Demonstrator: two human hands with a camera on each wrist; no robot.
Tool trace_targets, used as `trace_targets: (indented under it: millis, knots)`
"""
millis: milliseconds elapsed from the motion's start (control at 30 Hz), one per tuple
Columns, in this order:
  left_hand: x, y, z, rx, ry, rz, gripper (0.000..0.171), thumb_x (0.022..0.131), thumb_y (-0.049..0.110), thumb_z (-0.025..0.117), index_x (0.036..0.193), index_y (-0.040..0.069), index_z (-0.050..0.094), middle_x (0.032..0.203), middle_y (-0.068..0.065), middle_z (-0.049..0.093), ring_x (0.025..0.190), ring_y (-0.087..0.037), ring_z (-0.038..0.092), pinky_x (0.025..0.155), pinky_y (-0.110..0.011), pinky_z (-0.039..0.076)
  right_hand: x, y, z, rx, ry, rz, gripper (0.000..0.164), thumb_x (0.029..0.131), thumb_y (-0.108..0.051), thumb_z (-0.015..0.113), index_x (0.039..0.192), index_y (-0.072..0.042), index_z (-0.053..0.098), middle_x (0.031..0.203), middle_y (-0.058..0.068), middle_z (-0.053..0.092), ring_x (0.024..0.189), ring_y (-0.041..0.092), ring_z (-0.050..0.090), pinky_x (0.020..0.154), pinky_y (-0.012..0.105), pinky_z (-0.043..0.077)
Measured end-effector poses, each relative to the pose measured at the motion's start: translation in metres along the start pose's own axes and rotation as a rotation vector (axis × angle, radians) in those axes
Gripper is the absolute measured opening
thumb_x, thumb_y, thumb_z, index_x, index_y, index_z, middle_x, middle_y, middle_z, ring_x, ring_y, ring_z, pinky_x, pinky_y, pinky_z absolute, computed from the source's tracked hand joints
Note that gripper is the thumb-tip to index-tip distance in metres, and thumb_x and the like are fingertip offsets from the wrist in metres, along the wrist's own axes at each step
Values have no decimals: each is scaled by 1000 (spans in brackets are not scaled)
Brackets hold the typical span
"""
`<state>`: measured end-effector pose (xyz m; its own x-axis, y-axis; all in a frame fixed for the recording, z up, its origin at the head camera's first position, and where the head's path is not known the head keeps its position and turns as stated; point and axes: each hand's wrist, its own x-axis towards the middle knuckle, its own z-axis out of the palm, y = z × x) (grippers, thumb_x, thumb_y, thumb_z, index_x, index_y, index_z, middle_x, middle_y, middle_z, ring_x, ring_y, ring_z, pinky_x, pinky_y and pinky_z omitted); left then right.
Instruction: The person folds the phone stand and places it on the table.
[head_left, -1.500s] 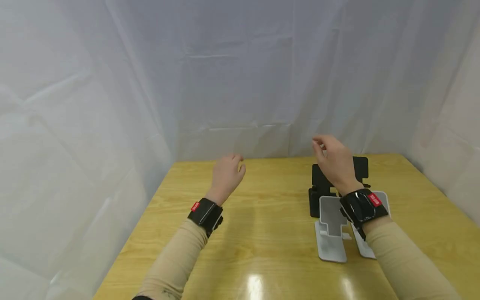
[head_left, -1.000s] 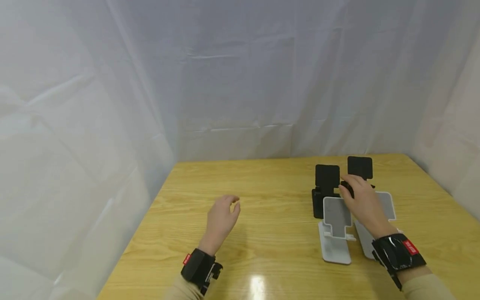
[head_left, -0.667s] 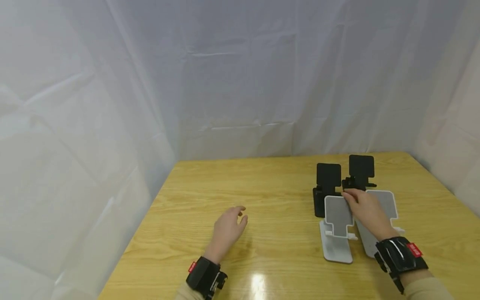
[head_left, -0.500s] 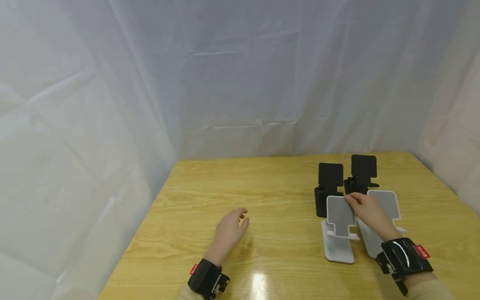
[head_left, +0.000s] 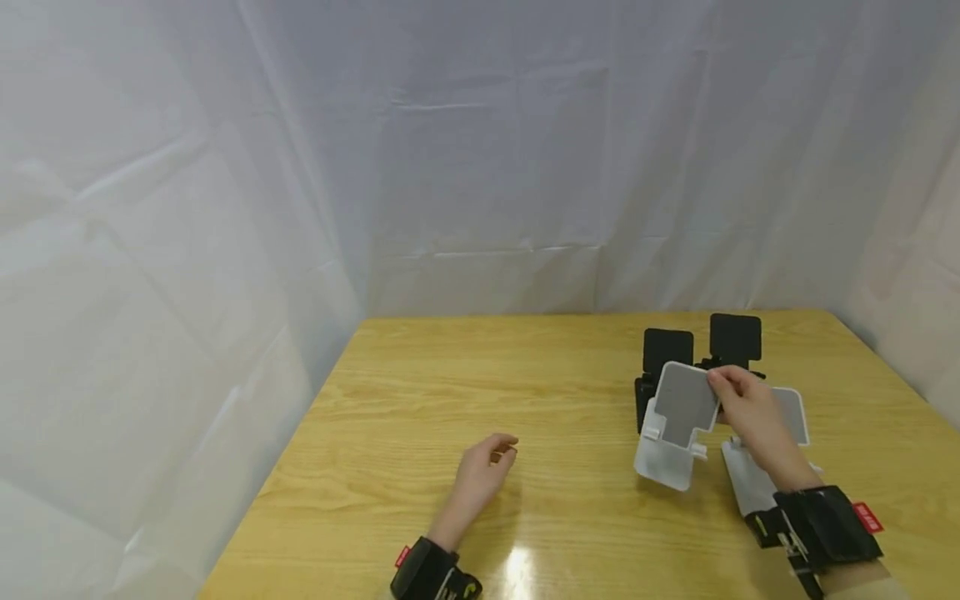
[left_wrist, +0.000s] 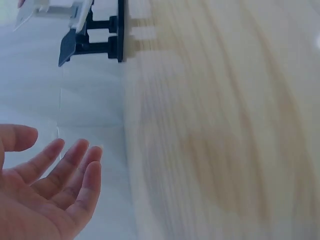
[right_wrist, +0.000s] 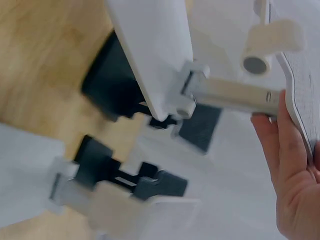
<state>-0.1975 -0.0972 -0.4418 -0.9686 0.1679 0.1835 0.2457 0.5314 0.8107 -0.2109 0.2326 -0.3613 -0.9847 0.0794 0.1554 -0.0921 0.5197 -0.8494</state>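
In the head view my right hand point(head_left: 753, 417) pinches the upper right edge of a white phone stand point(head_left: 684, 404) with a grey pad. The stand is tilted and its base hangs above the table. The right wrist view shows my fingers point(right_wrist: 291, 145) behind the stand's back plate, near its hinged arm point(right_wrist: 232, 94). My left hand point(head_left: 483, 471) hovers over the table with nothing in it, its fingers point(left_wrist: 75, 170) loosely bent in the left wrist view.
A second white phone stand point(head_left: 750, 479) stands at the right, partly hidden by my right hand and wrist. Behind are two black phone stands, one left point(head_left: 667, 346) and one right point(head_left: 735, 337). The wooden table point(head_left: 420, 383) meets white sheeting point(head_left: 480, 167) at the back.
My right hand came down to the front left white phone stand, took hold of its top edge, and lifted and tilted it off the table. My left hand moved lower and slightly right.
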Motion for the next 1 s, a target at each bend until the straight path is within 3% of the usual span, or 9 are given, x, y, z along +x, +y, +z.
trace_targets:
  millis: [100, 200, 300, 400, 567, 767, 1000]
  knots:
    - [0, 9, 10, -200, 3, -50, 32, 94, 10, 50, 121, -7, 53, 106, -21, 60, 90, -33, 60, 73, -38, 53, -1, -17, -1, 48, 92, -23, 45, 100, -28, 36, 118, 11, 49, 91, 15, 58, 68, -2, 52, 58, 18, 53]
    - [1, 24, 24, -448, -12, -132, 43, 97, 18, 45, 132, -7, 40, 118, -25, 53, 95, -35, 59, 78, -41, 52, -2, -33, -2, 85, 127, -46, 45, 99, -31, 38, 117, 9, 51, 86, 3, 56, 70, -1, 52, 59, 16, 51]
    - [2, 38, 38, -685, -71, -188, 52, 99, 26, 39, 138, -7, 30, 125, -26, 47, 101, -36, 57, 84, -42, 51, -3, -46, 1, 143, 92, -67, 45, 99, -29, 39, 116, 10, 50, 84, -3, 54, 73, 0, 52, 60, 16, 51]
    - [1, 46, 48, -840, -166, -215, 54, 99, 29, 36, 138, -8, 27, 124, -25, 49, 102, -37, 57, 87, -42, 50, -4, -59, 10, 194, 26, -66, 44, 99, -28, 40, 117, 11, 49, 86, -1, 56, 74, 2, 53, 61, 18, 51]
    - [2, 47, 58, -946, -246, -236, 50, 97, 24, 40, 134, -10, 34, 114, -20, 57, 96, -31, 61, 86, -43, 51, -7, -73, 31, 195, -51, -60, 42, 99, -28, 43, 117, 9, 52, 95, 13, 60, 76, 7, 56, 62, 22, 53]
    - [-3, 44, 58, -1006, -218, -250, 46, 91, 8, 46, 132, -13, 38, 117, -23, 56, 101, -31, 58, 86, -44, 50, -9, -75, 48, 171, -79, -67, 37, 98, -26, 44, 114, 6, 55, 99, 18, 60, 81, 16, 56, 65, 26, 54]
    - [-12, 45, 46, -1007, -189, -262, 48, 84, -4, 49, 130, -14, 38, 120, -32, 53, 103, -34, 57, 86, -45, 50, -12, -75, 56, 228, -123, -68, 37, 99, -26, 44, 115, 6, 53, 103, 18, 58, 87, 17, 56, 72, 30, 55]
